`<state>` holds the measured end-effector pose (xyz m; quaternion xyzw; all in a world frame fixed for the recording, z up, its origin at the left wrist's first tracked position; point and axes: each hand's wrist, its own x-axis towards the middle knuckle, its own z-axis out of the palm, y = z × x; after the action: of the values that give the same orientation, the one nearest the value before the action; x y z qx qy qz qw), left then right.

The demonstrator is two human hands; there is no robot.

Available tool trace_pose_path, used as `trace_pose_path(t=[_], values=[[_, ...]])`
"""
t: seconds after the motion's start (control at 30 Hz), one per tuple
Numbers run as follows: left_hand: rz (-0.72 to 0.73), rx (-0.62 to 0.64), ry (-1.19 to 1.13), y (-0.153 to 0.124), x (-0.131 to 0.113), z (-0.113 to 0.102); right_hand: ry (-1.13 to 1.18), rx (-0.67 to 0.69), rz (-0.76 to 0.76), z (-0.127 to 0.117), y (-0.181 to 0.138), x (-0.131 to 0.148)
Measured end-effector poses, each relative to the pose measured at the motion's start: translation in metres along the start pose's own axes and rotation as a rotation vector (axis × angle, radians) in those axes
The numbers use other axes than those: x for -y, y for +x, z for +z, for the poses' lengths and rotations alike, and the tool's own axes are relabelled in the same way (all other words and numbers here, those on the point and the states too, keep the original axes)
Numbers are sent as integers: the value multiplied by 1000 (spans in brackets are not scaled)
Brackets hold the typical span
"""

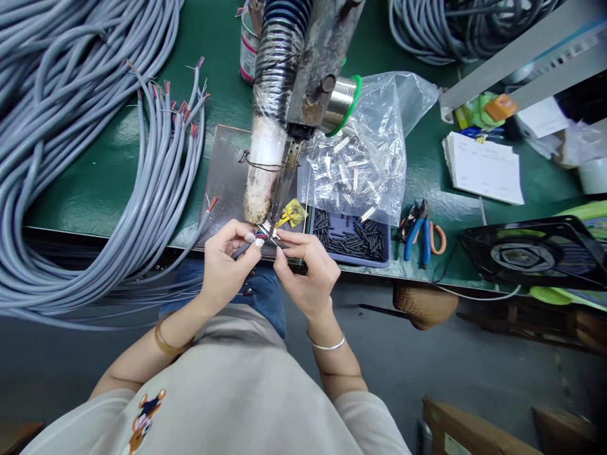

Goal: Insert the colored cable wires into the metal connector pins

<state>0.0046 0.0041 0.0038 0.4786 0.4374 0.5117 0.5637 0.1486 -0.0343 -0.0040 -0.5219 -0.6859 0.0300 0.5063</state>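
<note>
My left hand [232, 253] is closed on the stripped end of a grey cable [241, 251], whose thin coloured wires [260, 234] fan out at the fingertips. A small metal multi-pin connector [265, 226] sits right at those wires, under the tip of a mounted soldering iron [279, 196]. Close beside it, my right hand [308, 265] pinches something slim and dark between thumb and forefinger; its kind is too small to tell. Both hands meet over the front edge of a dark metal plate [222, 183]. A yellow piece [294, 213] lies just behind the fingers.
Looped grey cables [95, 158] fill the left side. A clear bag of metal connectors [353, 158] partly overlaps a blue tray [386, 243] of short black tubes. Pliers [422, 234], a paper pad [484, 167] and a black fan [531, 253] lie rightward. A solder spool [341, 104] hangs behind.
</note>
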Motion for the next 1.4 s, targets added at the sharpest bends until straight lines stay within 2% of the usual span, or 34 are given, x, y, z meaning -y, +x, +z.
trace_pose_path(t=[0.37, 0.63, 0.83, 1.03, 1.4], values=[[-70, 18, -2, 0, 5, -3, -11, 38, 11, 1, -3, -1], [-22, -16, 43, -1, -3, 0, -54, 11, -17, 2, 5, 3], [-21, 5, 36, 0, -3, -2, -78, 14, -60, 1, 4, 4], [-60, 23, 12, 0, 0, -4, -53, 61, -25, 0, 1, 0], [-19, 16, 9, 1, -4, -4, -82, 28, -35, 2, 5, 3]])
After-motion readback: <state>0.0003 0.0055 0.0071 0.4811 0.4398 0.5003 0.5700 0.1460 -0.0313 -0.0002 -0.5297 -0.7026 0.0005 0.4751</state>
